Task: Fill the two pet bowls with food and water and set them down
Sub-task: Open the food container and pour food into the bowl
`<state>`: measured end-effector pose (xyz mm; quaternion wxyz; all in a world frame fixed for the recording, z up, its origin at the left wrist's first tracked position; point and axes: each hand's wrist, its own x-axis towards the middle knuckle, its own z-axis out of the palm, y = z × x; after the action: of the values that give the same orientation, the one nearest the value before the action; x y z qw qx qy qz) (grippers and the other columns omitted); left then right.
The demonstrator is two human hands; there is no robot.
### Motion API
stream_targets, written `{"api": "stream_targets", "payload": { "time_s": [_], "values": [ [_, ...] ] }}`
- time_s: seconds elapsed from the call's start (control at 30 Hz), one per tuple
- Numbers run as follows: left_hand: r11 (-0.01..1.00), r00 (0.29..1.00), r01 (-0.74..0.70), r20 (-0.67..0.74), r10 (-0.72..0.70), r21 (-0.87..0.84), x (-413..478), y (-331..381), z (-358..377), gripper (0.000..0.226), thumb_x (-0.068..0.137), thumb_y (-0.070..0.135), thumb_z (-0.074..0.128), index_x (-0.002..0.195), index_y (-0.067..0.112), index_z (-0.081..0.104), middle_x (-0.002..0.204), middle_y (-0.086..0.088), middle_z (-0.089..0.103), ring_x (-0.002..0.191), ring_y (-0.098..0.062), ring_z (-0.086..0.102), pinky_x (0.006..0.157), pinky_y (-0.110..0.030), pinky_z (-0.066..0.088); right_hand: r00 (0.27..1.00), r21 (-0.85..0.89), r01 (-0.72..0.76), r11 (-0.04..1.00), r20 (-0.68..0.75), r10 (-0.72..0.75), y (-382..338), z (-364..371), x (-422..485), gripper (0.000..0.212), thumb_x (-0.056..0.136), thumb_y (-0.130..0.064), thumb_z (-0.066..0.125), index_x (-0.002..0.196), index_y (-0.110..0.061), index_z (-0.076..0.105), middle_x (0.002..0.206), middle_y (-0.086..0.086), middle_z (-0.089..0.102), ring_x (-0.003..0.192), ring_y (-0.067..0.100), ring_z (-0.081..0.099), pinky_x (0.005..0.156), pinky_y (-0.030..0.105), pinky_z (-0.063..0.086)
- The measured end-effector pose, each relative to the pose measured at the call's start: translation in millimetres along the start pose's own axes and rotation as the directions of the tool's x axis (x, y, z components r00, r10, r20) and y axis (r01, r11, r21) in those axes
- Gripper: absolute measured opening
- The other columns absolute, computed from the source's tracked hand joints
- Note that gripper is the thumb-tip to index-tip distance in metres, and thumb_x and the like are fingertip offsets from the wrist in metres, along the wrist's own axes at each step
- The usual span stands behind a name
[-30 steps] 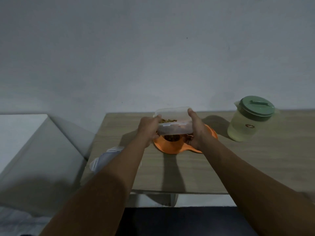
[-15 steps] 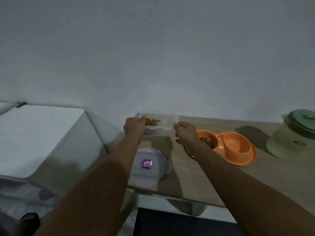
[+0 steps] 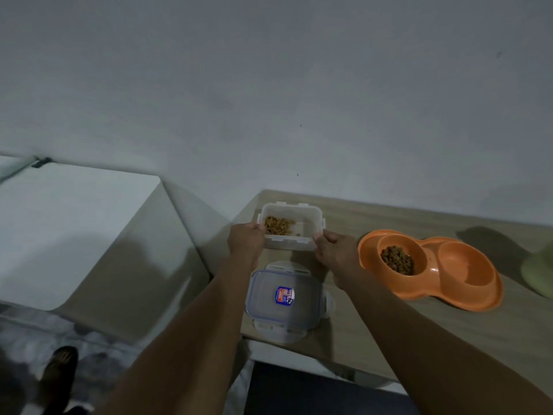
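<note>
Pet bowl point(image 3: 431, 256), an orange double dish, sits on the desk point(image 3: 374, 327) with kibble point(image 3: 396, 259) in its left well and its right well dry, so we judge food done, water pending. Left of the bowl and further back by the wall, both hands clamp the open food container point(image 3: 305, 224): left hand point(image 3: 245, 241) round its left end, right hand point(image 3: 335, 253) pinching its near right corner, likely parking it aside. Its lid point(image 3: 269, 298) lies left of the bowl, nearer us. A green pitcher point(image 3: 538, 271), cut by the frame, stands right of the bowl, so reaching it means crossing the bowl.
</note>
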<state>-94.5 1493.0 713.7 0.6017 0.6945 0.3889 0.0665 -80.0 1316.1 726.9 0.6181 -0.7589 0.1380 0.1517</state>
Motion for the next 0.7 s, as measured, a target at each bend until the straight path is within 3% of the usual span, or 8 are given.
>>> {"api": "stream_targets", "payload": {
  "time_s": [0.13,0.3,0.43,0.7],
  "values": [
    [0.999,1.000,0.010,-0.028,-0.011,-0.039,14,-1,7,0.030,0.089,0.019,0.069,0.115,0.004,0.071,0.113,-0.015,0.071,0.104,-0.028,0.066,0.093,-0.042,0.056,1.000,0.051,-0.022,0.998,-0.009,0.023,3,6,14,0.046,0.090,-0.027,0.068,0.132,-0.010,0.059,0.124,0.015,0.067,0.112,0.028,0.063,0.099,0.046,0.052],
    [0.995,0.996,0.073,-0.039,-0.076,-0.071,30,3,13,0.027,0.086,0.013,0.070,0.111,0.002,0.072,0.115,-0.016,0.069,0.105,-0.030,0.066,0.091,-0.043,0.057,0.998,0.094,-0.058,0.994,-0.018,0.060,-6,10,18,0.043,0.093,-0.024,0.065,0.133,-0.008,0.059,0.110,0.027,0.068,0.096,0.030,0.066,0.095,0.057,0.050],
    [0.993,0.994,0.095,-0.039,-0.098,-0.065,36,6,15,0.026,0.086,0.009,0.070,0.111,0.003,0.072,0.115,-0.016,0.069,0.103,-0.031,0.066,0.089,-0.043,0.057,0.996,0.095,-0.069,0.993,-0.045,0.073,-8,12,22,0.045,0.092,-0.026,0.066,0.133,-0.010,0.059,0.106,0.015,0.069,0.104,0.035,0.066,0.094,0.052,0.054],
    [0.996,0.996,0.079,-0.046,-0.081,-0.044,30,9,17,0.030,0.090,0.012,0.066,0.119,0.003,0.068,0.122,-0.017,0.065,0.108,-0.031,0.064,0.091,-0.044,0.057,0.999,0.053,-0.045,0.998,-0.028,0.047,-3,13,29,0.042,0.092,-0.029,0.065,0.130,-0.013,0.061,0.120,0.014,0.068,0.109,0.033,0.064,0.096,0.050,0.052]
  ]
}}
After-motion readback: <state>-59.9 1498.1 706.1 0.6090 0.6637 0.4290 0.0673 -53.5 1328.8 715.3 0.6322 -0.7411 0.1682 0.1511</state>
